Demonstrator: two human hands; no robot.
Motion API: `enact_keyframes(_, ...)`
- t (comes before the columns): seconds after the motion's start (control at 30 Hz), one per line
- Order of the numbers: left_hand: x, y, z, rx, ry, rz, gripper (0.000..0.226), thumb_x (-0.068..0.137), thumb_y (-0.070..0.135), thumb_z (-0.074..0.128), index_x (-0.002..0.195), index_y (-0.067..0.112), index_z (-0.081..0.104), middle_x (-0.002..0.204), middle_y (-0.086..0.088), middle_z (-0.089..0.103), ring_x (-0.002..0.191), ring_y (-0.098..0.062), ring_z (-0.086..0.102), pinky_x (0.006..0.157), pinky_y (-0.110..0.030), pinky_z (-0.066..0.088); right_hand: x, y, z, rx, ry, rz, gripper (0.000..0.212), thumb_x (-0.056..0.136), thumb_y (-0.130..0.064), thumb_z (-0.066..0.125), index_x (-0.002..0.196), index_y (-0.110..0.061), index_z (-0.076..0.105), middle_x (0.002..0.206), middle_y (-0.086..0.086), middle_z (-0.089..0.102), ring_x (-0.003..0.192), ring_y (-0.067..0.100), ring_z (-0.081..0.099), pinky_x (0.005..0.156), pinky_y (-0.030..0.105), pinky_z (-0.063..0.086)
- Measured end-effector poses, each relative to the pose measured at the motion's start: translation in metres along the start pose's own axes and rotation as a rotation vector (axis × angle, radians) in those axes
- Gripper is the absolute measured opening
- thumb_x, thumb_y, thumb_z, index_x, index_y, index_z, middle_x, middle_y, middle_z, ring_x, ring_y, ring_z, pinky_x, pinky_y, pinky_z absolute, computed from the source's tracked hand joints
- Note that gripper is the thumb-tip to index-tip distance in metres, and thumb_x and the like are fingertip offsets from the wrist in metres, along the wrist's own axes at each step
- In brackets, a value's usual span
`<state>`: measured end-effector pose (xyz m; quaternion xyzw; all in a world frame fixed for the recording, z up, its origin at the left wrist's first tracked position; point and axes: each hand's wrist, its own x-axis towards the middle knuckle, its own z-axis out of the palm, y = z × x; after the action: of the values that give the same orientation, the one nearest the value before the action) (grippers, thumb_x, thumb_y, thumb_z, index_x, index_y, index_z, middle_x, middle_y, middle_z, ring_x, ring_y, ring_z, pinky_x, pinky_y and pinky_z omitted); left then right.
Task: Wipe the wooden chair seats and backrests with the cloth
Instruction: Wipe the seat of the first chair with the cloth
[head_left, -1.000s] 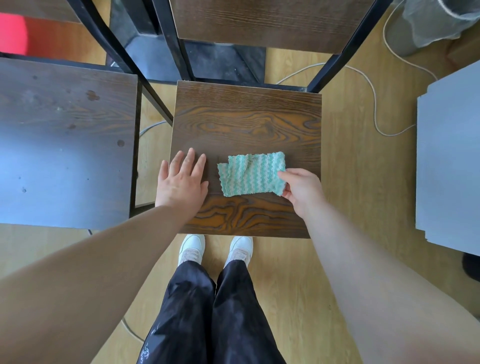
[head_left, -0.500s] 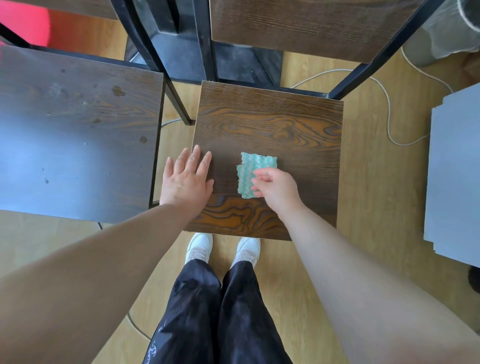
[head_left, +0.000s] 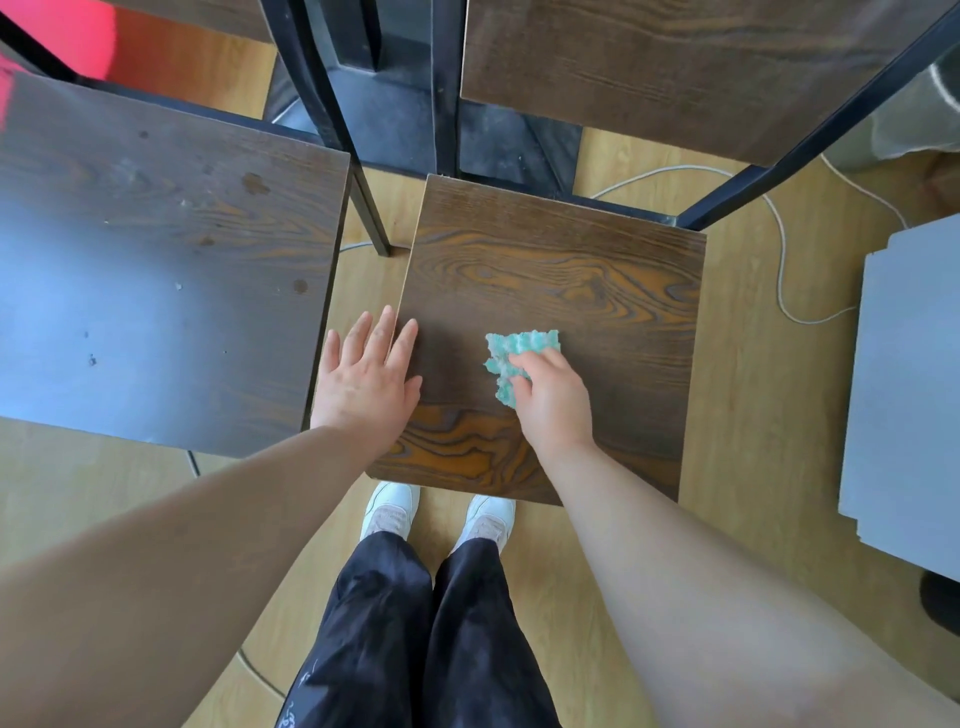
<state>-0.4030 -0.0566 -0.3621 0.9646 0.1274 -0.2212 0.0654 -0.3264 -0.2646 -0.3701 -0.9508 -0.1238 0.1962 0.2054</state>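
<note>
1. Head view, looking straight down. Noted right hand (head_left: 553, 402) over the near half of the dark wooden chair seat (head_left: 571, 280), fingers curled and bearing down on a teal cloth (head_left: 522, 351), holding it bunched against the wood.
2. Found the cloth crumpled, poking out ahead of and just left of the right fingertips, with the rest hidden beneath them. Touching the seat, well short of the backrest (head_left: 649, 67) far beyond the fingertips.
3. Noted left hand (head_left: 366, 379) flat, fingers straight and close together, gripping nothing. Straddling the seat's left edge, index and thumb on the wood, outer fingers over the gap toward the neighbouring seat (head_left: 156, 260). Probably steadying the chair.
4. Handling, as judged: soft, limp, very light. Nubbly weave, likely to drag on the wood rather than skate. Prone to rolling under itself when pushed from one edge.
5. Hold, as judged: better spread flat beneath the full span of fingers than pinched in a wad. For the upright backrest, draped over the fingers with the thumb pinning the rear edge.
6. Nothing fragile here: stiff, smooth seat, fit for firm pressure. Cannot tell whether damp or dry.
</note>
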Motion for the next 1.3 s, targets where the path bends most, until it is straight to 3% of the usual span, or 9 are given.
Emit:
enact_keyframes(0.17, 0.011, -0.001, -0.005, -0.001, 0.005, -0.012, 0.064, 0.102, 0.048, 0.027, 0.158, 0.027, 0.003, 0.167, -0.002, 0.002, 0.153, -0.027, -0.001, 0.123, -0.051, 0.006, 0.051, 0.008, -0.037, 0.150, 0.192, 0.160, 0.031, 0.096, -0.023, 0.060, 0.126, -0.019, 0.064, 0.129, 0.000, 0.060, 0.114, 0.017, 0.060, 0.096, 0.031, 0.053)
enact_keyframes(0.3, 0.029, -0.002, -0.015, 0.011, 0.024, -0.004, 0.064, 0.102, 0.049, 0.024, 0.158, 0.028, 0.000, 0.167, -0.002, 0.000, 0.153, -0.026, -0.004, 0.123, -0.051, 0.004, 0.115, 0.016, -0.080, 0.149, 0.312, 0.234, 0.031, 0.097, -0.026, 0.059, 0.127, -0.019, 0.064, 0.124, 0.003, 0.060, 0.108, 0.016, 0.062, 0.086, 0.023, 0.053)
enact_keyframes(0.4, 0.048, -0.002, -0.024, 0.000, 0.055, -0.028, 0.064, 0.102, 0.049, 0.023, 0.157, 0.028, -0.002, 0.167, -0.001, -0.001, 0.153, -0.025, -0.005, 0.123, -0.050, 0.003, 0.155, 0.021, -0.095, 0.142, 0.253, 0.285, 0.031, 0.097, -0.027, 0.057, 0.127, -0.019, 0.065, 0.120, 0.007, 0.061, 0.106, 0.021, 0.061, 0.081, 0.022, 0.047)
enact_keyframes(0.57, 0.062, -0.002, -0.031, 0.001, 0.071, -0.031, 0.064, 0.103, 0.051, 0.021, 0.157, 0.029, -0.004, 0.167, -0.001, -0.002, 0.153, -0.025, -0.006, 0.122, -0.050, 0.000, 0.171, 0.021, -0.090, 0.110, 0.140, 0.389, 0.043, 0.095, -0.051, 0.052, 0.114, -0.017, 0.070, 0.113, 0.010, 0.060, 0.097, 0.020, 0.059, 0.060, 0.016, 0.036)
enact_keyframes(0.67, 0.063, -0.003, -0.031, -0.010, 0.061, -0.036, 0.064, 0.103, 0.051, 0.022, 0.157, 0.029, -0.003, 0.167, 0.000, -0.002, 0.153, -0.024, -0.006, 0.123, -0.050, 0.000, 0.167, 0.018, -0.083, 0.111, 0.196, 0.374, 0.029, 0.094, -0.036, 0.061, 0.114, -0.015, 0.065, 0.118, 0.008, 0.061, 0.105, 0.022, 0.061, 0.069, 0.019, 0.042)
enact_keyframes(0.77, 0.060, -0.005, -0.027, -0.015, 0.058, -0.047, 0.064, 0.103, 0.051, 0.022, 0.157, 0.028, -0.003, 0.167, 0.000, -0.002, 0.153, -0.024, -0.005, 0.123, -0.050, 0.001, 0.164, 0.007, -0.075, 0.176, 0.210, 0.370, 0.038, 0.089, -0.032, 0.069, 0.122, -0.018, 0.056, 0.120, 0.003, 0.063, 0.108, 0.020, 0.062, 0.079, 0.025, 0.049)
enact_keyframes(0.87, 0.055, -0.006, -0.026, -0.032, 0.054, -0.050, 0.065, 0.102, 0.051, 0.023, 0.157, 0.027, -0.002, 0.167, 0.000, 0.000, 0.153, -0.025, -0.004, 0.123, -0.051, 0.002, 0.157, -0.006, -0.060, 0.109, 0.187, 0.307, 0.036, 0.090, -0.031, 0.068, 0.124, -0.018, 0.063, 0.123, 0.001, 0.062, 0.108, 0.018, 0.062, 0.081, 0.023, 0.050)
enact_keyframes(1.03, 0.045, -0.009, -0.027, -0.044, 0.041, -0.057, 0.065, 0.103, 0.049, 0.025, 0.158, 0.026, 0.002, 0.167, -0.001, 0.001, 0.153, -0.026, -0.001, 0.123, -0.051, 0.004, 0.132, -0.022, -0.038, 0.155, 0.081, 0.214, 0.034, 0.091, -0.025, 0.067, 0.125, -0.021, 0.065, 0.126, -0.003, 0.058, 0.109, 0.016, 0.060, 0.087, 0.026, 0.054)
enact_keyframes(1.3, 0.014, -0.017, -0.018, -0.054, 0.015, -0.052, 0.063, 0.104, 0.045, 0.028, 0.158, 0.025, 0.005, 0.167, -0.002, 0.004, 0.153, -0.028, 0.003, 0.123, -0.051, 0.006, 0.057, -0.027, -0.010, 0.118, -0.100, 0.006, 0.019, 0.093, -0.018, 0.064, 0.112, -0.019, 0.069, 0.114, -0.006, 0.057, 0.100, 0.016, 0.059, 0.088, 0.028, 0.054)
